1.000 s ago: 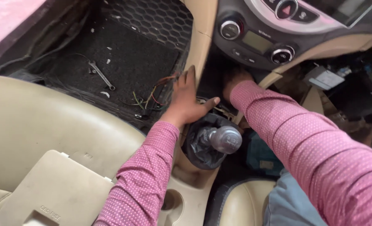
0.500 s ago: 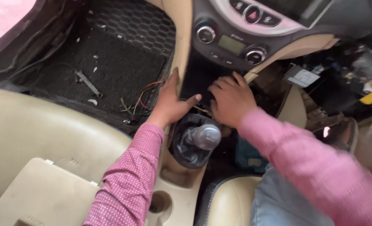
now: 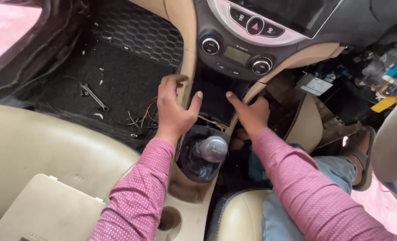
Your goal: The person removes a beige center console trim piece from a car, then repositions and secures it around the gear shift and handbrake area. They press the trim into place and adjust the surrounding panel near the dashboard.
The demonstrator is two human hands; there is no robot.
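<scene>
Beige trim frames a dark open cavity (image 3: pixel 216 100) at centre frame, below the climate dials. Left hand (image 3: pixel 175 109) hovers with fingers spread, over the cavity's left beige edge (image 3: pixel 188 76), gripping nothing. Right hand (image 3: pixel 251 114) rests on the right edge, thumb pointing inward, fingers curled. Between the wrists, lower down, sits a silver gear knob (image 3: pixel 212 148). Far left, a spanner (image 3: pixel 93 96) lies on the black floor mat (image 3: pixel 122 71).
</scene>
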